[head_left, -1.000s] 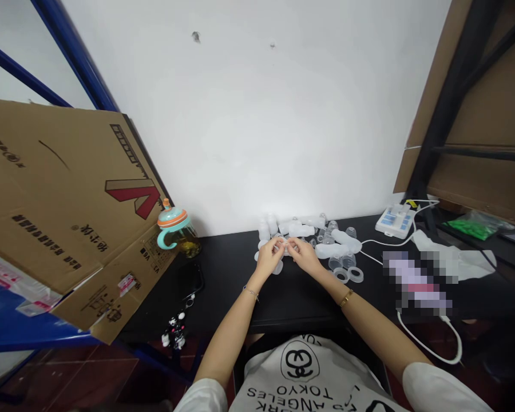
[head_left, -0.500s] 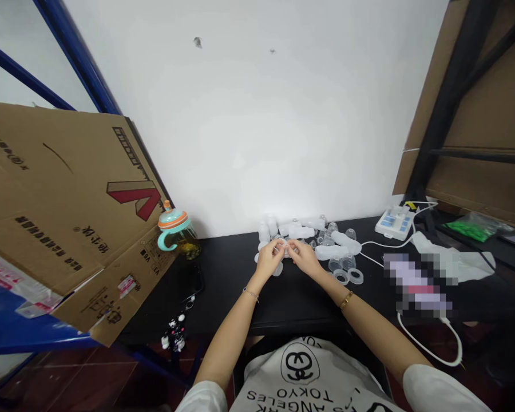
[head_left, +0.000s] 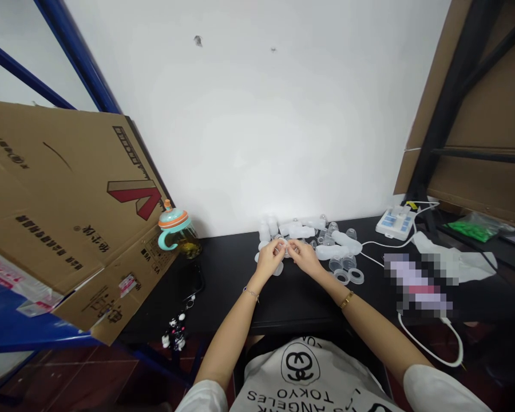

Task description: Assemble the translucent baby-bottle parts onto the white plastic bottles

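My left hand (head_left: pixel 270 256) and my right hand (head_left: pixel 302 256) meet over the black table, fingertips pinched together. Between them is a small translucent white plastic piece (head_left: pixel 285 247), mostly covered by the fingers, so its exact kind cannot be made out. Around the hands lie several loose bottle-like parts: frosted white tubes (head_left: pixel 299 232) behind, another white tube (head_left: pixel 331 252) to the right, clear domed caps (head_left: pixel 348 262) and two white rings (head_left: pixel 356 276) beside my right hand. A few pale round pieces (head_left: pixel 278 269) sit partly hidden under my left hand.
To the left stand a teal-lidded jug (head_left: pixel 178 232) with dark liquid, a black phone (head_left: pixel 192 280) with a charm strap (head_left: pixel 175 332), and a large cardboard box (head_left: pixel 68 212). A white power strip (head_left: pixel 395 223), cables, a blurred-out object (head_left: pixel 416 283) and white wrapping (head_left: pixel 472 263) are on the right.
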The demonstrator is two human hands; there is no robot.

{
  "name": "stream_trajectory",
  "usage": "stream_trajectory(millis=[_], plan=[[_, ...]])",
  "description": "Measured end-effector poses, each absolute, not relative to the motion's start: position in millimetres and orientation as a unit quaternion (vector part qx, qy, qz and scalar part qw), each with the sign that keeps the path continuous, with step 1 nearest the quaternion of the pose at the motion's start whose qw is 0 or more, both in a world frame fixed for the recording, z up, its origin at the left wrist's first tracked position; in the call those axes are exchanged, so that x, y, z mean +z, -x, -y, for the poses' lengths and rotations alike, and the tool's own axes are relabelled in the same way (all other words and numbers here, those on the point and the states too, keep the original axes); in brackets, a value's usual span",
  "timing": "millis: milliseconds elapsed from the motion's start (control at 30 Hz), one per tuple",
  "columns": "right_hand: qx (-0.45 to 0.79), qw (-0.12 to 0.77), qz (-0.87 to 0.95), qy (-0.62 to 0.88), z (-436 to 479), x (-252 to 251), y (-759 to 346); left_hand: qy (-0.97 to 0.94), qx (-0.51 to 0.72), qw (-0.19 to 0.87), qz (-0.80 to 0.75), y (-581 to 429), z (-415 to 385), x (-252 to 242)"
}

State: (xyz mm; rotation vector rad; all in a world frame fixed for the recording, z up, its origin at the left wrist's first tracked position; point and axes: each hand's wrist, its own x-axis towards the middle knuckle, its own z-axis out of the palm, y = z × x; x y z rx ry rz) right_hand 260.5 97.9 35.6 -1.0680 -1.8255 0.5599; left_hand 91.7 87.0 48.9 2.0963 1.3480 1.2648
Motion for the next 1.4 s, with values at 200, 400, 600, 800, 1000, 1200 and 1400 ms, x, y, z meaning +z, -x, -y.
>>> stream_trajectory(millis=[200,400,600,800,1000,1200,1400], plan=[[0.229,0.465,0.740,0.428,-99.5,33.3,-260.2,-0.739,0.440,0.167,-0.482,-91.7,-86.9,48.4],[0.222,0.462,0.742,0.433,-100.5,32.6,-260.2,-0.746,0.437,0.161,-0.476,-90.9,-86.8,48.4],[0.228,0.464,0.741,0.429,-100.1,32.4,-260.2,-0.746,0.438,0.164,-0.474,-90.7,-88.7,46.5],[0.227,0.464,0.743,0.425,-99.8,32.2,-259.9,-0.747,0.444,0.165,-0.467,-90.2,-88.9,45.8],[0.226,0.465,0.738,0.433,-98.1,33.6,-259.8,-0.743,0.446,0.174,-0.468,-91.2,-87.4,46.7],[0.273,0.492,0.702,0.436,-95.5,36.6,-260.1,-0.718,0.471,0.199,-0.472,-93.1,-86.6,47.8],[0.344,0.503,0.685,0.398,-97.9,34.5,-258.1,-0.669,0.513,0.250,-0.477,-93.3,-85.3,51.4]])
